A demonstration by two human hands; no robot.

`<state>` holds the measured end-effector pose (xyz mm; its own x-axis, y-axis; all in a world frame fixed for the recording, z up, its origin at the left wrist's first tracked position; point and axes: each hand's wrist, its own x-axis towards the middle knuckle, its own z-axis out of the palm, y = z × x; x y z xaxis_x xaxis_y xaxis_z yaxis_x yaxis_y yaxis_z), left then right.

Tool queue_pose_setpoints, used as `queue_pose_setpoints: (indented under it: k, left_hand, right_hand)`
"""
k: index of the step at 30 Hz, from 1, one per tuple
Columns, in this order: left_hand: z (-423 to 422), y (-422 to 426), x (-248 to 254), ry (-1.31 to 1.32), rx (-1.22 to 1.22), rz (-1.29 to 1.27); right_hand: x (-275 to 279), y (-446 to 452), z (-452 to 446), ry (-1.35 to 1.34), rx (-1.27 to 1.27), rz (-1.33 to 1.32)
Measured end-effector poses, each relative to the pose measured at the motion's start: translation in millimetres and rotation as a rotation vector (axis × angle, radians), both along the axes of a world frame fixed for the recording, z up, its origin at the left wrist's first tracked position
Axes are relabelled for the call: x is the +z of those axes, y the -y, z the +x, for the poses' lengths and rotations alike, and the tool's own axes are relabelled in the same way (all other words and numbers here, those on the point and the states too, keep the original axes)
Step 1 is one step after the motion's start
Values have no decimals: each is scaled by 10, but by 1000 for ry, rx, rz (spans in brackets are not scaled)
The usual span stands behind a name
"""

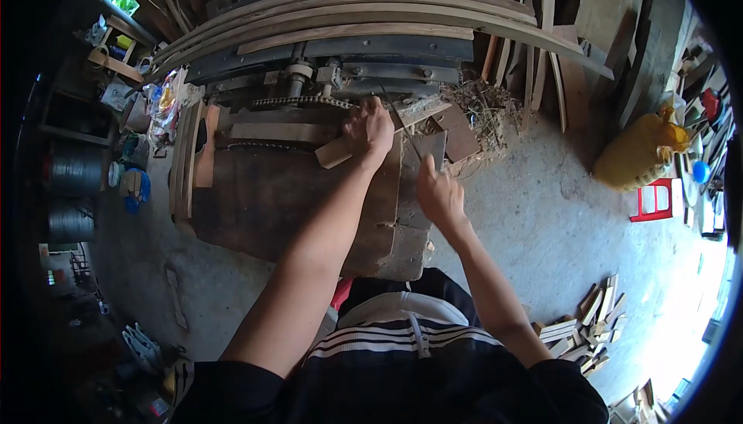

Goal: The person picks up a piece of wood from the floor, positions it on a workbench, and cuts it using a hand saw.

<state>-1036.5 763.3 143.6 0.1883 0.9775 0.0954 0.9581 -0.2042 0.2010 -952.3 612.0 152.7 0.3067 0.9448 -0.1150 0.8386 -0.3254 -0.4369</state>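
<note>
My left hand [369,134] is closed over a short piece of wood [333,154], pressing it down near the far edge of the brown board [286,200]. One end of that piece sticks out to the left of my wrist. Lower and to the right, my right hand [442,196] is closed round the near end of a long, thin, dark file [409,137]. The file slants up and to the left, its far tip just right of my left fingers. A pale wooden strip [424,117] lies behind the file.
Long planks [356,12] rest across the machine, with a drive chain [302,102] below them. Shavings [484,111] heap at the board's right. A yellow sack [638,149], a red stool [655,200] and wood offcuts [592,323] stand on the floor at right.
</note>
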Motion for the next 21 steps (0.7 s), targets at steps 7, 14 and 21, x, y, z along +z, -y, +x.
queue_pose_setpoints:
  k: [7,14,21]
  left_hand:
    - [-26,-79,-35,20,-44,76]
    - [-22,-41,-54,-16,-46,87]
    - [-47,-57,-36,-4,-56,52]
  right_hand:
    - [-131,-720,-13,4,31,101]
    - [-10,-128,45,10,39,-89]
    - [-158,-640,-10,-19,41,96]
